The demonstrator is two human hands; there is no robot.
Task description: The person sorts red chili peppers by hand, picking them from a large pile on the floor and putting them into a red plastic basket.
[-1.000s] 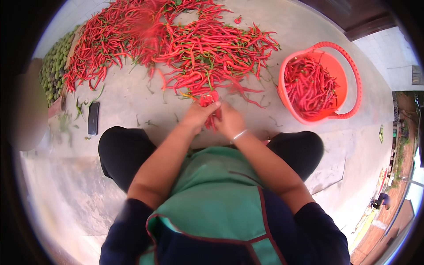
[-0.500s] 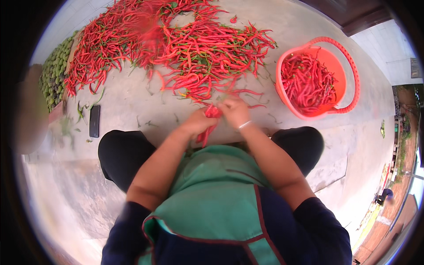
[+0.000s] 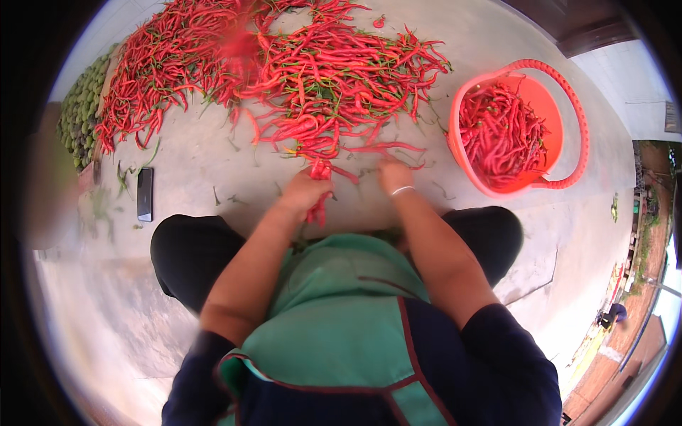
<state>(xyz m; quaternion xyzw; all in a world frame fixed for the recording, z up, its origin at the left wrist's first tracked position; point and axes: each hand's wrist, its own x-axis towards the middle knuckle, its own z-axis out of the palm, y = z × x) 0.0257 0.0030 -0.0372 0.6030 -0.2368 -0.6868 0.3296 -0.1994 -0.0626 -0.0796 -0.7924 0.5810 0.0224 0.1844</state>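
My left hand (image 3: 305, 193) is closed around a small bunch of red chili peppers (image 3: 319, 170), whose ends stick out above and below the fist. To its right, my right hand (image 3: 393, 176) is low over the floor with its fingers curled together. Whatever may be in those fingers is too small to make out. Just beyond that hand lie a few loose chilies (image 3: 387, 148). Farther forward spreads a large pile of red chilies with green stems (image 3: 341, 78).
A pink-red basket (image 3: 465, 167) with a looped handle stands at the right, partly filled with chilies. At the left are a dark phone (image 3: 145, 195) and a heap of green produce (image 3: 78, 113). Plucked stems (image 3: 217, 197) are scattered on the concrete floor.
My hands have come apart: the right moved right, away from the bunch, while the left shifted slightly left, still gripping the chilies. The view has shifted a little.
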